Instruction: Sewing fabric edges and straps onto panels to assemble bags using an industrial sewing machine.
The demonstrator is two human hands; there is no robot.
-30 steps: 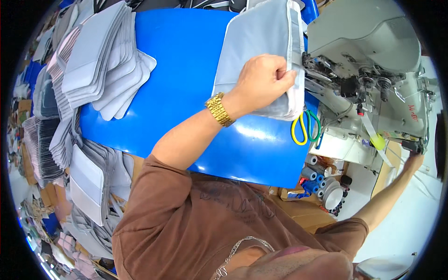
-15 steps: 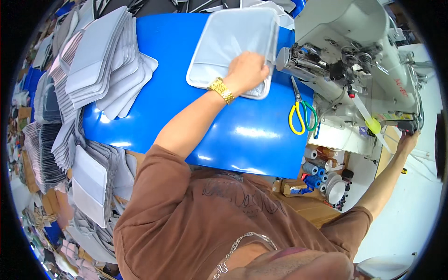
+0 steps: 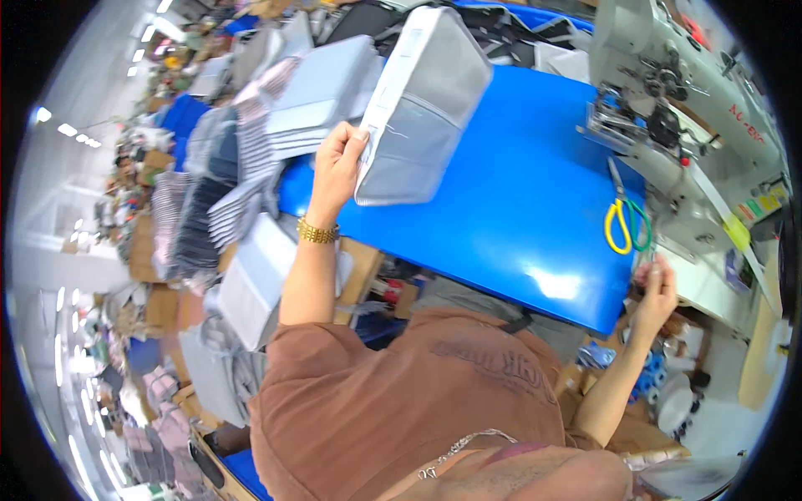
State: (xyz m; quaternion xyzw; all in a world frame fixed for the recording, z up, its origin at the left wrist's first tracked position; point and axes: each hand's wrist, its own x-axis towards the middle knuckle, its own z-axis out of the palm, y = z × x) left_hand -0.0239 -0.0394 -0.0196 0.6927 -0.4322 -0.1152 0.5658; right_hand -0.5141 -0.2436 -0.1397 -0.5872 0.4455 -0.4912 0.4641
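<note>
My left hand (image 3: pixel 337 165), with a gold watch at the wrist, grips a grey fabric pouch (image 3: pixel 422 108) by its lower left edge. It holds the pouch tilted above the left part of the blue table (image 3: pixel 518 209). My right hand (image 3: pixel 656 292) rests at the table's right front corner, below the scissors with yellow and green handles (image 3: pixel 626 221). Its fingers are curled at the edge, and I cannot make out whether they hold anything.
A white sewing machine (image 3: pixel 677 92) stands along the table's right side. Stacks of grey fabric pieces (image 3: pixel 276 108) are piled to the left, with more (image 3: pixel 251 284) below the table edge. Thread spools (image 3: pixel 660 384) sit low on the right.
My left hand has lifted the grey pouch off the table by the sewing machine and carried it left toward the stacks. My right hand has moved in toward the table's corner.
</note>
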